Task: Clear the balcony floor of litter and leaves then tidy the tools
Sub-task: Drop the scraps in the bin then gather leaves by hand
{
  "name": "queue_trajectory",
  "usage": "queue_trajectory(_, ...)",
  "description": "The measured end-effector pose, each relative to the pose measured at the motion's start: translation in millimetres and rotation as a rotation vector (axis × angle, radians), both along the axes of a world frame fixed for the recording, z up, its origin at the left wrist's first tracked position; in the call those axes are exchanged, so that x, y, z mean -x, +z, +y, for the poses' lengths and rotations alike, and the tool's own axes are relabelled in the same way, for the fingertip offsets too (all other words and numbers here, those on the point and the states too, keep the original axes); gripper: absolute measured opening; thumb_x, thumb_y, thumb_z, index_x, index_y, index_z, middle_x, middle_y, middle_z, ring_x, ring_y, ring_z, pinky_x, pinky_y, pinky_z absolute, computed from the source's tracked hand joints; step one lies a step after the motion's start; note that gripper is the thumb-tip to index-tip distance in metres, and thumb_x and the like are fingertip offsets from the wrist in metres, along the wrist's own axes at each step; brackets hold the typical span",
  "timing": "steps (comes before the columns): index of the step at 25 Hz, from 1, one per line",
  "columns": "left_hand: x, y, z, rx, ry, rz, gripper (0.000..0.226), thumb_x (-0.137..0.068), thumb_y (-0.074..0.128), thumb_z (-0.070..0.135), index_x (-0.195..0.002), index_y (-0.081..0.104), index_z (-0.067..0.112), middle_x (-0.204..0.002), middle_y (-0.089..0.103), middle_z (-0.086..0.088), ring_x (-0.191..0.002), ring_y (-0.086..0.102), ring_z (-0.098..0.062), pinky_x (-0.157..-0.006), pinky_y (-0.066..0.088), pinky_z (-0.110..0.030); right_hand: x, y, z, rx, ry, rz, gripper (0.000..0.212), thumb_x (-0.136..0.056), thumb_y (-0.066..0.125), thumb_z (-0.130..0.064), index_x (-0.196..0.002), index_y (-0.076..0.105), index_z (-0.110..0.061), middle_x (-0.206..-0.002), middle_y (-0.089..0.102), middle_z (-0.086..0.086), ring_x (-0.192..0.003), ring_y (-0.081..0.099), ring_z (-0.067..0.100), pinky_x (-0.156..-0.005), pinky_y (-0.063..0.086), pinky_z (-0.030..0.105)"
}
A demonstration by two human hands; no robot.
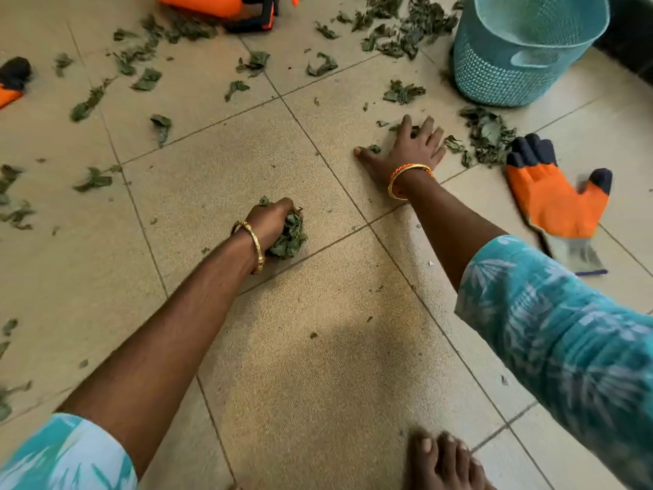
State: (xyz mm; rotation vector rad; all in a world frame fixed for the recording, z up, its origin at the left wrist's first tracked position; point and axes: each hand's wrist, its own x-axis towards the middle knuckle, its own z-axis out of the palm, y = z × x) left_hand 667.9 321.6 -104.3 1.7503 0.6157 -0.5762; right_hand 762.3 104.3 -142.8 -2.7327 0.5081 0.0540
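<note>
The beige tiled floor (pixel 318 348) is strewn with torn green leaves (pixel 399 33), thickest toward its far edge. A teal mesh basket (pixel 512 65) stands at the far right (its inside can't be made out). An orange glove (pixel 558 203) lies flat beside it. The right hand (pixel 406 150) presses spread fingers on leaves; the left hand (pixel 272 221) clutches a wad of leaves (pixel 289 238).

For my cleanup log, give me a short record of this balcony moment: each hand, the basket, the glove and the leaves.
left hand: grips a clump of leaves on the tiles
right hand: flat on the floor, fingers spread among leaf bits
basket: teal, upright, top right
glove: orange, lying flat right of the right hand
loose leaves: scattered across the far tiles
</note>
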Motion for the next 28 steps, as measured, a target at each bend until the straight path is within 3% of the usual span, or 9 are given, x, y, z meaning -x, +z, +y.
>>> queue_trajectory(3, -12, -5, -8, 0.012, -0.007, -0.009, 0.033, -0.073, 0.056, 0.038, -0.087, 0.064, 0.010, -0.088, 0.064, -0.013, -0.074, 0.060, -0.028, -0.063, 0.046, -0.029, -7, -9, 4, -0.051, 0.055, -0.143, 0.069, -0.085, 0.055, -0.054, -0.138, 0.038, -0.013, -0.145, 0.031, 0.020, -0.135, 0.023, 0.038, -0.113, 0.023, 0.045)
queue_trajectory(5, -15, -10, -11, 0.020, -0.013, 0.004, 0.036, -0.070, 0.055, 0.039, -0.089, 0.063, 0.009, -0.090, 0.064, -0.013, -0.078, 0.061, -0.029, -0.064, 0.046, -0.030, -4, -13, 7, -0.095, 0.198, -0.306, 0.035, -0.095, 0.049, -0.026, -0.122, 0.057, -0.005, -0.130, 0.051, 0.018, -0.123, 0.040, 0.034, -0.101, 0.039, 0.038)
queue_trajectory(6, -17, -13, -12, 0.020, -0.012, 0.010, 0.037, -0.069, 0.055, 0.040, -0.088, 0.063, 0.009, -0.090, 0.065, -0.013, -0.078, 0.061, -0.029, -0.063, 0.046, -0.030, -1, -13, 7, -0.075, 0.241, -0.353, 0.030, -0.097, 0.045, -0.018, -0.116, 0.062, -0.002, -0.124, 0.057, 0.017, -0.117, 0.045, 0.033, -0.094, 0.042, 0.034)
queue_trajectory(9, -20, -18, -13, 0.109, 0.022, -0.004, 0.022, -0.086, 0.052, 0.030, -0.075, 0.061, 0.012, -0.077, 0.066, -0.008, -0.063, 0.060, -0.022, -0.051, 0.043, -0.021, 0, -14, 0, 0.017, 0.275, -0.390, 0.026, -0.096, 0.046, -0.011, -0.108, 0.067, -0.001, -0.110, 0.064, 0.016, -0.105, 0.051, 0.031, -0.083, 0.042, 0.033)
queue_trajectory(11, -21, -18, -15, 0.210, 0.043, -0.005, 0.026, -0.092, 0.047, 0.022, -0.071, 0.059, 0.014, -0.065, 0.068, -0.002, -0.051, 0.056, -0.015, -0.044, 0.040, -0.016, 0, -5, -1, -0.069, 0.182, -0.374, 0.022, -0.089, 0.052, -0.002, -0.101, 0.070, -0.002, -0.100, 0.067, 0.015, -0.097, 0.058, 0.029, -0.083, 0.048, 0.035)
queue_trajectory(15, -19, -14, -19, 0.321, 0.008, 0.010, 0.029, -0.096, 0.041, 0.021, -0.079, 0.062, 0.011, -0.069, 0.071, -0.002, -0.048, 0.055, -0.011, -0.042, 0.038, -0.014, 29, 27, 29, -0.614, -0.012, -0.362, 0.018, -0.082, 0.063, 0.002, -0.093, 0.074, -0.007, -0.083, 0.071, 0.003, -0.075, 0.067, 0.009, -0.075, 0.054, 0.017)
queue_trajectory(18, -16, -11, -20, 0.446, 0.028, 0.033, 0.033, -0.099, 0.040, 0.027, -0.085, 0.065, 0.010, -0.071, 0.071, -0.004, -0.060, 0.060, -0.016, -0.041, 0.043, -0.016, 70, 40, 65, -0.982, 0.073, -0.202, 0.011, -0.080, 0.070, -0.005, -0.090, 0.074, -0.008, -0.083, 0.072, 0.005, -0.072, 0.069, 0.011, -0.068, 0.058, 0.025)
queue_trajectory(23, -14, -6, -22, 0.501, 0.050, 0.009, 0.040, -0.100, 0.037, 0.041, -0.083, 0.062, 0.014, -0.059, 0.066, 0.002, -0.051, 0.060, -0.012, -0.042, 0.044, -0.016, 92, 31, 79, -0.615, 0.287, -0.349, 0.017, -0.080, 0.069, -0.007, -0.097, 0.072, -0.010, -0.087, 0.066, 0.007, -0.077, 0.063, 0.016, -0.073, 0.055, 0.034)
queue_trajectory(28, -25, 7, -42, 0.455, -0.045, 0.020, 0.038, -0.099, 0.040, 0.044, -0.090, 0.065, 0.018, -0.057, 0.065, 0.005, -0.049, 0.059, -0.008, -0.041, 0.040, -0.012, 96, 44, 62, -0.654, 0.320, -0.392, 0.052, -0.083, 0.062, -0.004, -0.130, 0.042, -0.014, -0.089, 0.067, 0.004, -0.087, 0.065, 0.015, -0.081, 0.052, 0.027)
